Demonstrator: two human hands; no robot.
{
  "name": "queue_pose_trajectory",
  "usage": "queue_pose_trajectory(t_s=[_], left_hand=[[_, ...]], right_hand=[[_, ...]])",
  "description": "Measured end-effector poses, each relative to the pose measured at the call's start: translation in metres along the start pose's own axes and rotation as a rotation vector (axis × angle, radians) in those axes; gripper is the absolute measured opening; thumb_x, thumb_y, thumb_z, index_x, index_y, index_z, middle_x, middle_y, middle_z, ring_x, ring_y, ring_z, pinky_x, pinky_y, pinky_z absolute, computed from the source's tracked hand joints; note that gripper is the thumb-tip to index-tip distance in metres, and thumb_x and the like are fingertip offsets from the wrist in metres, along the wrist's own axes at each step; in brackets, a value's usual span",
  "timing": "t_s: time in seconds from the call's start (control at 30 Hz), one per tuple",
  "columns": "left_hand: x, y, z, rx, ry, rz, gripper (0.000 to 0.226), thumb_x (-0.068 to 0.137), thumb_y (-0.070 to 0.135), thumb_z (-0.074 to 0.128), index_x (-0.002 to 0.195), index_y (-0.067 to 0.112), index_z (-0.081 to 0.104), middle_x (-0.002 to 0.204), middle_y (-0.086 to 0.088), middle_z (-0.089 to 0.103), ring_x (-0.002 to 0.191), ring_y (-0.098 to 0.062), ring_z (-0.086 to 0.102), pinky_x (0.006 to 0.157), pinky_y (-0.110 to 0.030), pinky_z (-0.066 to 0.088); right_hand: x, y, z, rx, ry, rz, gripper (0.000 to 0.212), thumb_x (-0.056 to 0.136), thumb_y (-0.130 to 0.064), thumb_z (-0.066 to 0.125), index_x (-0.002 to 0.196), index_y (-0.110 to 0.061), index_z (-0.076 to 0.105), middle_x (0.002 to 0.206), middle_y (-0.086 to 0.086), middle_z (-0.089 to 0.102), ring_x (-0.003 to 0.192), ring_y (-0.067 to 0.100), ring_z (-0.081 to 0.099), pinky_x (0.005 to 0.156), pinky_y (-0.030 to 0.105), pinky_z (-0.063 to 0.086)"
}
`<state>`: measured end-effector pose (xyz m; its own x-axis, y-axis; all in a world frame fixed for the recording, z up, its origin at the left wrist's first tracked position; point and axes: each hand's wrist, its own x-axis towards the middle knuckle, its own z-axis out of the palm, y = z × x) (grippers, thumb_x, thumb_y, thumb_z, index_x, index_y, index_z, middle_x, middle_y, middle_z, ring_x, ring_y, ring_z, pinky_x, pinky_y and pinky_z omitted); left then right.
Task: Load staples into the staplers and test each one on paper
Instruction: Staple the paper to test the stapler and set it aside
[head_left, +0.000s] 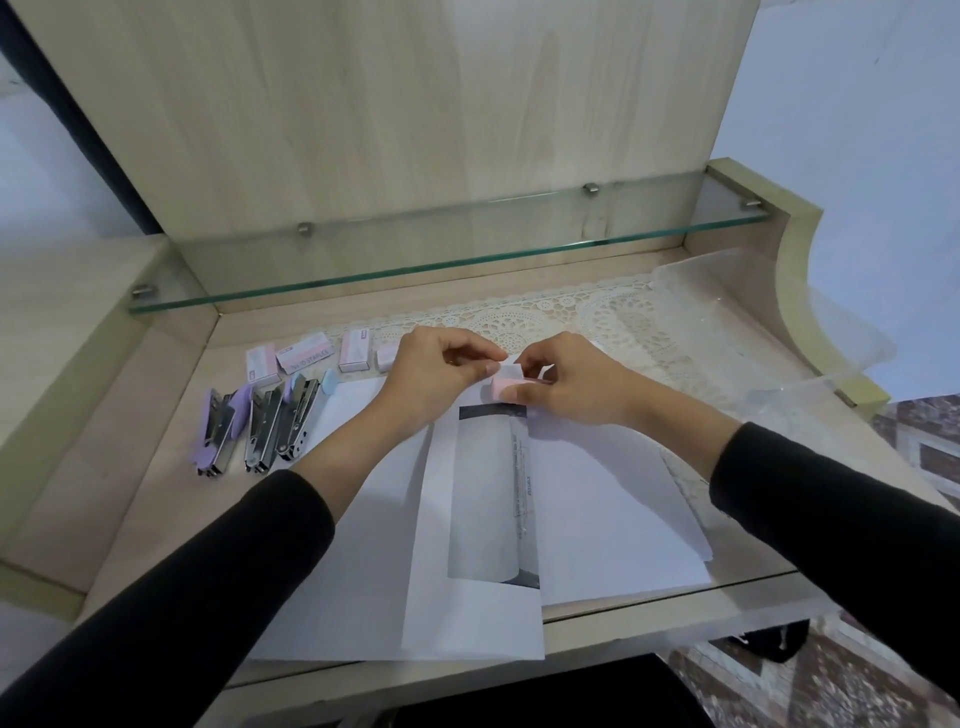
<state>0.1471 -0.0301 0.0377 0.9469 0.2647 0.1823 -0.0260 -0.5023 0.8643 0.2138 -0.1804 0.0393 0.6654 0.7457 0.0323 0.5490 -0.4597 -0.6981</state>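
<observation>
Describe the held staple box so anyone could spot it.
On the desk, at the far edge of the paper, the left hand and right hand meet. The pink staple box is held between them, white flap raised, unlike the boxes lying further left.

Looks like a home desk nook; light wood desk (156, 426) with glass shelf (447, 265), lace runner (597, 317), patterned floor tiles (914, 436) at right.

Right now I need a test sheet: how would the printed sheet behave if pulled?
The printed sheet is probably light and floppy, being thin paper. Lying on other sheets, it likely slides easily. It overhangs the desk edge, so it might slip off.
</observation>
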Motion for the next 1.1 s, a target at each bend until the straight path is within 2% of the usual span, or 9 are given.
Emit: queue_pose_trajectory(t_s=[0.1, 0.17, 0.27, 0.33, 0.47, 0.73, 0.93, 1.03, 1.1], left_hand=[[0.0, 0.002, -0.003, 0.013, -0.059, -0.002, 0.016, 0.08, 0.006, 0.066, 0.086, 0.02, 0.069, 0.085, 0.003, 0.067, 0.08, -0.005, 0.061, 0.073, -0.007, 0.047], [0.001, 0.008, -0.009, 0.064, -0.218, -0.044, 0.01, 0.082, 0.021, 0.067, 0.09, 0.025, 0.07, 0.091, 0.008, 0.069, 0.086, -0.004, 0.062, 0.077, -0.009, 0.047], [0.005, 0.013, -0.016, 0.258, -0.421, -0.105, 0.023, 0.074, 0.03, 0.074, 0.096, 0.027, 0.07, 0.097, 0.008, 0.07, 0.094, -0.007, 0.062, 0.084, -0.021, 0.046], [0.008, 0.014, -0.018, 0.306, -0.421, -0.118, 0.024, 0.072, 0.022, 0.076, 0.096, 0.025, 0.07, 0.098, 0.004, 0.07, 0.096, -0.012, 0.061, 0.086, -0.025, 0.046], [0.009, 0.015, -0.02, 0.264, -0.429, -0.142, 0.021, 0.072, 0.015, 0.075, 0.091, 0.024, 0.07, 0.095, 0.0, 0.071, 0.092, -0.016, 0.062, 0.085, -0.028, 0.047], [0.008, 0.012, -0.015, 0.316, -0.355, -0.078, 0.019, 0.075, 0.013, 0.073, 0.093, 0.017, 0.07, 0.089, 0.002, 0.068, 0.085, -0.012, 0.06, 0.072, -0.015, 0.044], [0.007, 0.008, -0.009, 0.374, -0.33, -0.024, 0.022, 0.076, 0.012, 0.071, 0.098, 0.014, 0.07, 0.091, 0.0, 0.067, 0.089, -0.015, 0.06, 0.078, -0.022, 0.045], [0.006, 0.005, -0.011, 0.301, -0.318, -0.053, 0.024, 0.074, 0.011, 0.073, 0.098, 0.015, 0.071, 0.09, 0.001, 0.068, 0.088, -0.013, 0.061, 0.075, -0.018, 0.045], [0.006, 0.006, -0.014, 0.257, -0.338, -0.087, 0.032, 0.073, 0.013, 0.075, 0.104, 0.018, 0.069, 0.098, 0.004, 0.068, 0.093, -0.01, 0.06, 0.081, -0.018, 0.045]], right_hand=[[0.0, 0.0, 0.003, -0.035, 0.036, -0.005, 0.034, 0.08, -0.028, 0.067, 0.075, 0.005, 0.059, 0.067, 0.008, 0.049, 0.055, 0.015, 0.038, 0.056, 0.028, 0.03], [0.001, 0.001, 0.003, -0.05, 0.036, -0.002, 0.029, 0.08, -0.028, 0.067, 0.076, 0.001, 0.06, 0.066, 0.004, 0.05, 0.054, 0.011, 0.039, 0.056, 0.028, 0.032], [0.001, 0.002, 0.003, -0.053, 0.032, 0.005, 0.025, 0.081, -0.028, 0.066, 0.077, -0.004, 0.062, 0.066, 0.0, 0.053, 0.059, 0.012, 0.044, 0.06, 0.028, 0.037], [0.001, 0.002, 0.003, -0.057, 0.038, 0.001, 0.027, 0.081, -0.028, 0.066, 0.081, -0.001, 0.063, 0.072, 0.004, 0.055, 0.063, 0.015, 0.045, 0.062, 0.029, 0.038], [0.001, 0.003, 0.003, -0.057, 0.038, -0.026, 0.03, 0.08, -0.026, 0.067, 0.084, 0.004, 0.063, 0.074, 0.007, 0.056, 0.057, 0.009, 0.042, 0.052, 0.016, 0.031], [0.002, 0.004, 0.004, -0.069, 0.048, -0.054, 0.031, 0.08, -0.026, 0.068, 0.081, 0.004, 0.062, 0.073, 0.007, 0.056, 0.056, 0.01, 0.042, 0.055, 0.025, 0.032], [0.004, 0.006, 0.006, -0.098, 0.06, -0.062, 0.032, 0.079, -0.028, 0.068, 0.082, 0.003, 0.062, 0.071, 0.004, 0.053, 0.057, 0.012, 0.041, 0.058, 0.028, 0.033], [0.003, 0.009, 0.006, -0.101, 0.045, -0.061, 0.03, 0.08, -0.028, 0.067, 0.084, 0.001, 0.062, 0.073, 0.003, 0.054, 0.056, 0.006, 0.042, 0.055, 0.023, 0.033], [0.001, 0.009, 0.004, -0.084, 0.036, -0.056, 0.031, 0.08, -0.029, 0.067, 0.084, 0.001, 0.063, 0.075, 0.006, 0.056, 0.056, 0.006, 0.042, 0.055, 0.02, 0.032]])
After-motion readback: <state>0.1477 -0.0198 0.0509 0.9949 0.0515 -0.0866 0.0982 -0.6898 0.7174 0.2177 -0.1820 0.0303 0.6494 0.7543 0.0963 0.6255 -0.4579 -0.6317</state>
